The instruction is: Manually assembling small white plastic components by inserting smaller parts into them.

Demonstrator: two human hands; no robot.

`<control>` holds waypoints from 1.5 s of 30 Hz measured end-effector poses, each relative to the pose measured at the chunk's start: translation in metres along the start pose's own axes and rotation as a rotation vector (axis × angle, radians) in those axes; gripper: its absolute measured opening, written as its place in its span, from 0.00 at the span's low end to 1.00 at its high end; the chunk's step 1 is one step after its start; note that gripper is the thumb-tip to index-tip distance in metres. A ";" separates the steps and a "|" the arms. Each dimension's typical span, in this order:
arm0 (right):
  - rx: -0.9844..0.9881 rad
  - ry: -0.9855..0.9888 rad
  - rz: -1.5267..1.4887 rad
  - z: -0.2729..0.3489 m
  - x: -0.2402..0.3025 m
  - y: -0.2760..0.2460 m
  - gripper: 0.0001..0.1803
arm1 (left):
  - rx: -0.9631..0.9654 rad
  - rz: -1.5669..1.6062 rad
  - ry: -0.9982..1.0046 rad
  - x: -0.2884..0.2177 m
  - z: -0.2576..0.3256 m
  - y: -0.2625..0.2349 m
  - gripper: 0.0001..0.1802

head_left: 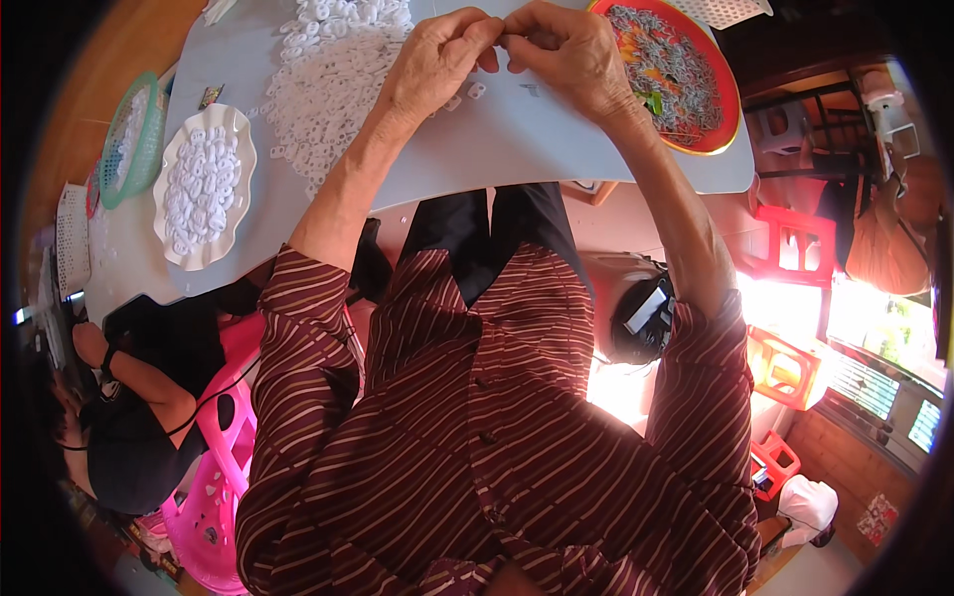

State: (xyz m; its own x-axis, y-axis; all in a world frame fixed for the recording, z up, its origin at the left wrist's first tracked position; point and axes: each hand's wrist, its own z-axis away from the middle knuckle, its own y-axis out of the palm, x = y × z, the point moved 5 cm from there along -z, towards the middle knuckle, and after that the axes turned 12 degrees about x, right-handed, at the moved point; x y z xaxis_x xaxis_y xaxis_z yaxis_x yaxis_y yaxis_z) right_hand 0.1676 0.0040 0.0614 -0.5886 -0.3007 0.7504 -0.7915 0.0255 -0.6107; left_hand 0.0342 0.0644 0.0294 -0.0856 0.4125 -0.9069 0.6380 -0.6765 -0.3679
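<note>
- Left hand (442, 60): over the far part of the table (537, 139), fingers curled, thumb and index tips drawn together. Can't tell if it's gripping a part; tips too small and hidden.
- Right hand (571, 60): fingers bent inward, tips meeting the left hand's tips. Same caveat, can't tell what, if anything, is pinched there.
- White pieces (333, 99): small, ring-like, spread in a wide loose pile on the table, just left of the left hand and forearm. Pile is heaped thicker at the far end.
- Loose white piece (477, 90): lies on the table below the left hand, apart from the main pile, with another one near it.
- Grey bits (530, 87): a few small ones on the table, below the gap between the hands.
- Red tray (730, 94): round, yellow-edged, at the right side of the table, beside the right hand and wrist. Full of small grey parts (686, 84), with a green piece (652, 102) near its left edge.
- White dish (247, 149): wavy rim, near the table's left edge, filled with more white pieces.
- Green basket (156, 129): left of the dish, tilted in view, white contents.
- Off the table: pink chair (214, 517) and a co-worker's arm (159, 392) at left, red stool (800, 243) at right.
</note>
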 end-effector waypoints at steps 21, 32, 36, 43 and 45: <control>-0.005 0.057 -0.435 0.004 -0.006 0.004 0.14 | 0.061 0.396 -0.110 0.014 0.001 0.004 0.15; -0.155 0.110 -0.318 0.010 -0.021 0.008 0.09 | 0.031 0.475 -0.050 0.008 0.002 0.006 0.13; -0.167 0.117 -0.354 0.010 -0.025 0.007 0.08 | -0.072 -0.018 0.123 -0.002 0.002 0.000 0.09; -0.132 0.137 -0.229 0.010 -0.022 0.003 0.09 | -0.110 -0.345 0.200 -0.011 0.005 0.007 0.08; -0.144 0.168 -0.270 0.011 -0.022 0.004 0.10 | -0.077 -0.140 0.129 -0.006 0.004 0.006 0.08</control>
State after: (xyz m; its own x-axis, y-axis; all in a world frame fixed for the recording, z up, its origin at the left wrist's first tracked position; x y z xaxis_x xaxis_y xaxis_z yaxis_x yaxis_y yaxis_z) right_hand 0.1793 0.0000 0.0398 -0.3640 -0.1545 0.9185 -0.9305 0.1043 -0.3512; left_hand 0.0354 0.0554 0.0314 -0.0821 0.5775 -0.8123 0.6839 -0.5602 -0.4674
